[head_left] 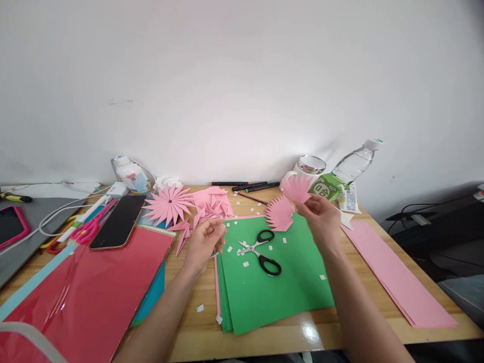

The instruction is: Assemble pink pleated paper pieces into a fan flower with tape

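Note:
My right hand (321, 214) is raised over the far edge of the green paper stack (264, 297) and pinches a small pink folded paper fan (297, 190). Just below it a spiky pink fan piece (279, 214) lies on the green paper. My left hand (204, 239) hovers palm up at the green stack's left edge, fingers loosely curled, fingertips together on something I cannot make out. Black-handled scissors (262, 252) lie open on the green paper between my hands, among small white scraps.
A finished pink paper flower (169, 204) and loose pink pieces (212, 201) lie behind. Red paper (86, 297), a phone (119, 222), pink scissors (93, 227) are left. A mug (308, 169), water bottle (353, 164), pens (249, 186) stand at the back; pink strips (397, 275) right.

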Demonstrator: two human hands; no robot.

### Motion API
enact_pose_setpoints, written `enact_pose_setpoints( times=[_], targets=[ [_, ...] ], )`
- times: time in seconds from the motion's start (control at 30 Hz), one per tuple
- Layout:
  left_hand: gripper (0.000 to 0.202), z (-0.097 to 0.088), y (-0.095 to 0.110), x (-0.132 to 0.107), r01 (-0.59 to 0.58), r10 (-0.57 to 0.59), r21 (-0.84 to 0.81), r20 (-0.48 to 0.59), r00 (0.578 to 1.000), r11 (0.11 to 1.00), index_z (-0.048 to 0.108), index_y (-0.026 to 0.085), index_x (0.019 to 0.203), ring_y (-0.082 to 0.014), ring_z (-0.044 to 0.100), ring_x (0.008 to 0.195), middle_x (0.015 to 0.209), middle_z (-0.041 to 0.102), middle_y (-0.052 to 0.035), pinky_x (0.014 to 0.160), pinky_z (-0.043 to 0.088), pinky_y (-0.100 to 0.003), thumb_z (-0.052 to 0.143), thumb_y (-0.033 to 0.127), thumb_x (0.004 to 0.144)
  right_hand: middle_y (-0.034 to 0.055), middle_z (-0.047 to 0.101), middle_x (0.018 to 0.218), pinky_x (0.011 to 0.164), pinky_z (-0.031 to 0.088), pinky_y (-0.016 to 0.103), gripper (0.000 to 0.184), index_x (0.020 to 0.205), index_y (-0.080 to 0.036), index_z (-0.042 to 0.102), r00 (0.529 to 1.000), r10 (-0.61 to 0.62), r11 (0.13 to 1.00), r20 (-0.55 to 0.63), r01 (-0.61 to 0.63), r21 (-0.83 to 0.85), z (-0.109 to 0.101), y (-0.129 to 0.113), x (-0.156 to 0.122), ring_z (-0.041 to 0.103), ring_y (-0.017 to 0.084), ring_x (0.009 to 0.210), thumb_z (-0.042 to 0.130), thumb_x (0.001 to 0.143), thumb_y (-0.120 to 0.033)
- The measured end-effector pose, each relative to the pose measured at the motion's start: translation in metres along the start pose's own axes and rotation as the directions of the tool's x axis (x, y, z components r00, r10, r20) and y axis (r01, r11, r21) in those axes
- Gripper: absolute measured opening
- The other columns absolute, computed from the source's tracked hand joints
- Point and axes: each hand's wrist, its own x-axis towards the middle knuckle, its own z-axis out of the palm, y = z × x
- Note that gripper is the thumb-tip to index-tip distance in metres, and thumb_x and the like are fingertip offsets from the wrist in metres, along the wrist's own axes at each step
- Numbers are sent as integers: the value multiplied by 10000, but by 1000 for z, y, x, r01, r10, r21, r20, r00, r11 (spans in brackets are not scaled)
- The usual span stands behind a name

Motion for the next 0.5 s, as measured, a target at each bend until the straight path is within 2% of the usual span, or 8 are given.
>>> enact_pose_setpoints(
  times=[0.07,0.17,0.3,0.5],
  targets=[
    [397,0,0,0,0,0,-15,-1,1000,1000,625,137,889,-89,543,521,730,619,-11,396,404,-184,756,424,648,12,671,686,582,556,302,444,862,-155,647,996,53,997,-76,-57,-52,-21,11,12,618,145,574,841,529,-376],
    [388,0,-1,0,8,-7,-4,24,1000,1000,625,136,866,-83,537,501,707,619,-8,391,397,-179,744,437,652,18,677,665,525,574,262,450,781,-144,641,980,152,988,-126,-151,19,-34,33,15,631,143,561,870,463,-364],
    [388,0,-3,0,22,-24,43,61,998,999,626,135,861,-84,543,487,697,628,-10,388,395,-180,729,446,653,21,673,620,481,582,213,467,718,-134,617,960,231,970,-156,-214,116,-32,57,14,644,141,543,894,404,-339],
    [376,-1,-4,1,28,-34,72,80,996,997,630,138,878,-93,553,480,691,642,-16,381,396,-185,725,423,653,6,646,577,447,588,197,430,657,-138,585,946,260,957,-192,-226,183,-26,70,21,624,120,471,895,415,-312]
  ],
)
